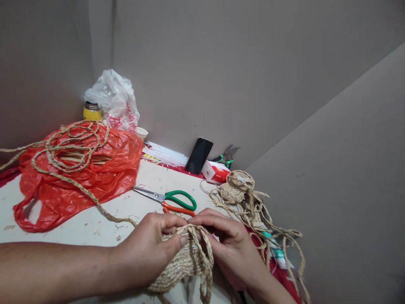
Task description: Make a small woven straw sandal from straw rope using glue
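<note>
While both hands meet over the near edge of the table [95, 228], the woven straw piece [182, 266] sits between them, low in the view and close to the body, where it can be steadied from both sides. The left hand [148, 249] curls over its rim, thumb pressed on the braid, fingers closed around the weave. The right hand [228, 245] pinches the loose braided strand [205, 261] at the top edge, fingertips nearly touching the left thumb, so the strand stays taut against the rim. Just beyond the knuckles lie the scissors [172, 199], within easy reach. A second straw piece [237, 190] with trailing ends rests to the right, and a coil of braided rope [69, 145] lies on the red bag [79, 181], feeding toward the hands.
</note>
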`<state>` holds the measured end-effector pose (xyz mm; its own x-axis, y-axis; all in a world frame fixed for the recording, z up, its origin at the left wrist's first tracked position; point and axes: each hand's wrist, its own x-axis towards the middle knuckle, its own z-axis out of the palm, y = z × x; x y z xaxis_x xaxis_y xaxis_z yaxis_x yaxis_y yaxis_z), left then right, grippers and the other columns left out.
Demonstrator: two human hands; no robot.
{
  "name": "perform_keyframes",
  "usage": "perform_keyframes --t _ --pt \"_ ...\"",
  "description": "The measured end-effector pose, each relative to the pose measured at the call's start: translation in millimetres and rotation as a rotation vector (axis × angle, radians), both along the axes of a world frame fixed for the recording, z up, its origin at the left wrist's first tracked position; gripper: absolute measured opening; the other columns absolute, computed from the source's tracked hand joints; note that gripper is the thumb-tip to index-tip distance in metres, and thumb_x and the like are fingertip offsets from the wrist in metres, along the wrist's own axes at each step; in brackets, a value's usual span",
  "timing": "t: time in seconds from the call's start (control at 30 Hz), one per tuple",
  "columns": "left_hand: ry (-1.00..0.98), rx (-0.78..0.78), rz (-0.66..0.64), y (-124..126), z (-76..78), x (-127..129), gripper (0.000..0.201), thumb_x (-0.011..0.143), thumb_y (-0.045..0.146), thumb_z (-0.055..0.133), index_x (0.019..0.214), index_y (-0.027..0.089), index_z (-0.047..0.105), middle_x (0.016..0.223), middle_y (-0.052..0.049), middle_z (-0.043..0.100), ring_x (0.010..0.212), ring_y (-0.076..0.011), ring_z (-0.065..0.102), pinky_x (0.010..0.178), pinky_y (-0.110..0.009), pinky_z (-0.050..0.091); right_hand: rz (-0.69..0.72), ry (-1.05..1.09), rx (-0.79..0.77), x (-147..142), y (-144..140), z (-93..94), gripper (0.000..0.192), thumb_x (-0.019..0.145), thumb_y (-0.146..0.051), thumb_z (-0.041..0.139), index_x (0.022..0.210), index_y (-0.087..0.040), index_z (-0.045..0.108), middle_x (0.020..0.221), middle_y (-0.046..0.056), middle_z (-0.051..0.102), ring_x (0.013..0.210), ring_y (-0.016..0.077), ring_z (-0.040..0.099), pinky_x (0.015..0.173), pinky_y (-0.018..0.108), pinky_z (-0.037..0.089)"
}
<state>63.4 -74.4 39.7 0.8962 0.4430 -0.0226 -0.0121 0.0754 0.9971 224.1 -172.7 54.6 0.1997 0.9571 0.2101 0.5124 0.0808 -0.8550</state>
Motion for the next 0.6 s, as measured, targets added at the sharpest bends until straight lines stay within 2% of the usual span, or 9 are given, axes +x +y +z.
perform_keyframes --t 0.07,0.17,0.27,0.33,0.4,0.47,0.53,0.6 --pt "-0.007 0.096 0.013 -2 -0.1 -1 0.023 0.082 0.019 0.051 0.097 0.015 0.068 0.087 -0.003 0.069 0.082 -0.0164 0.062 0.075 -0.026 0.046 -0.026 0.039 -0.038 -4 0 -2.2 0.009 0.081 -0.021 0.064 0.084 -0.021 0.072 0.080 0.004 0.067 0.073 0.0160 0.062 0.064 0.025 0.049" --pt "-0.014 0.127 0.038 -3 -0.1 -1 0.021 0.082 0.018 0.052 0.099 0.015 0.063 0.086 -0.004 0.070 0.081 -0.0169 0.063 0.075 -0.027 0.046 -0.077 0.146 -0.100 -6 0 -4.2 0.009 0.080 -0.024 0.063 0.087 -0.021 0.068 0.081 0.003 0.067 0.074 0.0163 0.063 0.065 0.025 0.051" --pt "-0.033 0.112 0.091 0 0.6 0 0.016 0.083 0.019 0.051 0.098 0.017 0.056 0.081 -0.003 0.070 0.078 -0.0161 0.065 0.077 -0.027 0.047 -0.073 0.142 -0.141 0 -3 -0.1 0.029 0.079 -0.023 0.065 0.108 -0.024 0.062 0.091 0.003 0.067 0.082 0.0179 0.064 0.070 0.028 0.053" --pt "-0.026 0.180 0.149 5 1.3 0 0.012 0.084 0.021 0.050 0.095 0.018 0.054 0.081 -0.003 0.069 0.079 -0.0163 0.065 0.076 -0.027 0.047 -0.095 0.032 -0.134 8 -7 6.2 0.037 0.078 -0.023 0.065 0.115 -0.026 0.059 0.101 0.005 0.066 0.091 0.0207 0.064 0.075 0.031 0.053" --pt "0.003 0.298 0.219 11 1.3 0 0.011 0.084 0.022 0.051 0.093 0.018 0.054 0.084 -0.003 0.069 0.083 -0.0177 0.064 0.074 -0.026 0.047 -0.210 -0.151 -0.029 12 -13 13.0 0.030 0.081 -0.025 0.062 0.111 -0.027 0.061 0.107 0.006 0.065 0.096 0.0225 0.062 0.078 0.034 0.052" --pt "0.045 0.427 0.277 14 0.4 -1 0.012 0.083 0.023 0.051 0.094 0.018 0.055 0.084 -0.004 0.068 0.084 -0.0189 0.063 0.072 -0.026 0.047 -0.344 -0.369 0.185 9 -19 17.4 0.021 0.083 -0.025 0.060 0.104 -0.027 0.062 0.104 0.006 0.064 0.096 0.0227 0.060 0.080 0.035 0.049" --pt "0.065 0.537 0.288 14 -1.3 -2 0.014 0.084 0.022 0.050 0.095 0.019 0.056 0.082 -0.003 0.068 0.081 -0.0185 0.064 0.071 -0.026 0.046 -0.327 -0.612 0.386 -2 -23 17.7 0.017 0.081 -0.023 0.062 0.098 -0.026 0.062 0.095 0.006 0.064 0.090 0.0223 0.059 0.077 0.035 0.047" --pt "0.059 0.623 0.263 11 -2.9 -3 0.016 0.085 0.020 0.046 0.098 0.019 0.055 0.084 -0.003 0.068 0.077 -0.0174 0.064 0.071 -0.026 0.046 -0.235 -0.910 0.485 -16 -22 14.4 0.018 0.076 -0.023 0.068 0.093 -0.025 0.063 0.083 0.004 0.063 0.082 0.0224 0.058 0.077 0.037 0.044"
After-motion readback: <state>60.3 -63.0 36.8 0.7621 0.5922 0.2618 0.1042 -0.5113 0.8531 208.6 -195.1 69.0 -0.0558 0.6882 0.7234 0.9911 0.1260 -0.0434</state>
